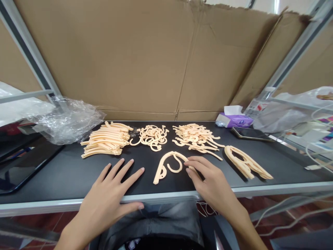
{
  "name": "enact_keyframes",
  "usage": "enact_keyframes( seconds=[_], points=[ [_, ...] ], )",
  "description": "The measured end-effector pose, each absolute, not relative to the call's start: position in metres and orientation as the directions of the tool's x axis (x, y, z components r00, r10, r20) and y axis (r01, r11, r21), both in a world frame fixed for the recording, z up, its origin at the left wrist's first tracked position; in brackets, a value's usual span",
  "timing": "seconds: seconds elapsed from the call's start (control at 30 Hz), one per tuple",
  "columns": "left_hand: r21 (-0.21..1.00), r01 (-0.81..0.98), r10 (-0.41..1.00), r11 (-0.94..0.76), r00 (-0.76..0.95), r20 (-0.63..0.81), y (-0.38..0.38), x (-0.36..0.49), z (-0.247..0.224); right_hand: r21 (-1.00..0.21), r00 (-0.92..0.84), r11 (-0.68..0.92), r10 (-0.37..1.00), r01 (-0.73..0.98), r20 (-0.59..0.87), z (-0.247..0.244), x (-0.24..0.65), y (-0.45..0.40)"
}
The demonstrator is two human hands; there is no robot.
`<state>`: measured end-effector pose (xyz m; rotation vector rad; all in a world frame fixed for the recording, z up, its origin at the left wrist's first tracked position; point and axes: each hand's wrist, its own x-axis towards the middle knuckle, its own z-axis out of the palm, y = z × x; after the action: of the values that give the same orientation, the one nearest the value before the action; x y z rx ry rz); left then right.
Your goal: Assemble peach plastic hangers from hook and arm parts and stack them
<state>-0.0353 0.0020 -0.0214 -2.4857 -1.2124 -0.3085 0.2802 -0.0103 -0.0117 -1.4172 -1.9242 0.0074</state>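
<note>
My left hand [111,189] rests with fingers spread at the table's front edge, holding nothing. A cream plastic folding hanger [161,162] lies on the black table, its arms folded down and its hook turned inward. My right hand [210,178] has thumb and fingers closed on the hanger's right arm, hiding that arm's end. Behind are a stack of curved hanger arms [106,139], a heap of loose hooks [153,136] and a pile of smaller arm pieces [196,137]. To the right, several folded hangers [244,161] lie stacked together.
Crumpled clear plastic [70,118] and a dark tablet-like device [28,166] are at the left. At the right stand a purple tissue pack [234,119], a phone [251,133] and white cables [312,152]. A cardboard wall [117,59] closes off the back.
</note>
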Motion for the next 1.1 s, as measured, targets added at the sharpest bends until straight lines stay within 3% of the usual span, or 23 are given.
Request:
enact_keyframes(
  seconds=[0.17, 0.43, 0.63, 1.1],
  points=[
    [-0.199, 0.786, 0.706, -0.585, 0.615, 0.352, 0.001, -0.033, -0.018, -0.429, -0.114, 0.349, 0.867, 0.833, 0.485, -0.011, 0.262, -0.013],
    [-0.146, 0.716, 0.645, -0.683, 0.685, 0.339, -0.005, -0.026, -0.014, -0.305, -0.269, 0.417, 0.864, 0.856, 0.426, -0.014, 0.214, -0.025],
    [-0.114, 0.721, 0.656, -0.683, 0.675, 0.339, -0.005, -0.026, -0.014, -0.174, -0.267, 0.395, 0.826, 0.902, 0.496, -0.021, 0.196, -0.024],
    [-0.149, 0.736, 0.676, -0.661, 0.670, 0.307, -0.004, -0.028, -0.012, -0.093, -0.287, 0.499, 0.629, 0.861, 0.722, -0.016, 0.248, -0.042]
  ],
)
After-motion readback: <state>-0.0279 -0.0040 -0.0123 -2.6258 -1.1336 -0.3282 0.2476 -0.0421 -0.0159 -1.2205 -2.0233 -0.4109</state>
